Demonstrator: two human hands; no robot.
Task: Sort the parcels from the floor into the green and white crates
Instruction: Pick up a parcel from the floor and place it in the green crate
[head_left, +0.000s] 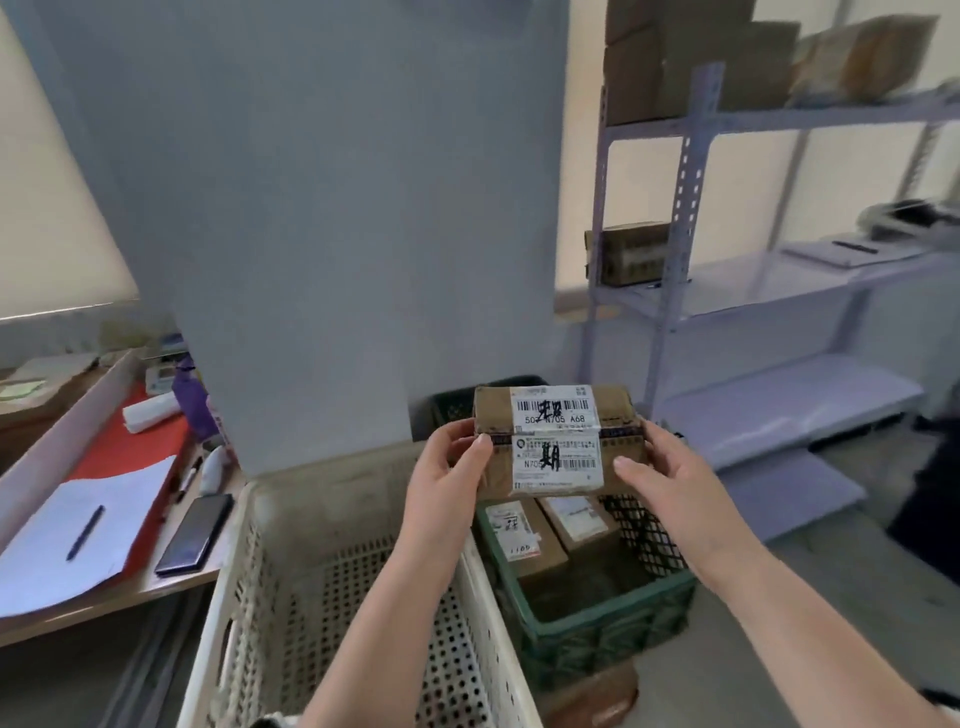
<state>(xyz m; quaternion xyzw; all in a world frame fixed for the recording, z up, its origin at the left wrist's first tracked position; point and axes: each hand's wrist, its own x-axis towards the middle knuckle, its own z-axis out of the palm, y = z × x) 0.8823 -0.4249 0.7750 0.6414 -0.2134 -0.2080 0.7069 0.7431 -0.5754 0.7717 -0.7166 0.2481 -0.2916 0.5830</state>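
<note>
Both hands are clamping one brown cardboard parcel (556, 441) between them: the left hand (447, 467) is curling round its left end with the thumb pressing on the front face, and the right hand (670, 483) is gripping the right end, thumb lying against the front. One parcel is being held in the air, label facing the camera, above the far part of the green crate (597, 623) and just right of the white crate (249, 571). Its white label is showing several barcodes and two black handwritten marks.

Two crates are standing side by side, touching along their long walls, white on the left and green on the right. Two more labelled parcels (524, 540) (576, 519) are lying inside the green crate, next to each other at its far end.

On the desk (130, 426) to the left, one dark phone (195, 535) is lying flat and one pen (85, 532) is resting on white paper. One metal shelf rack (696, 208) is standing at the right, carrying cardboard boxes too blurred to count.
</note>
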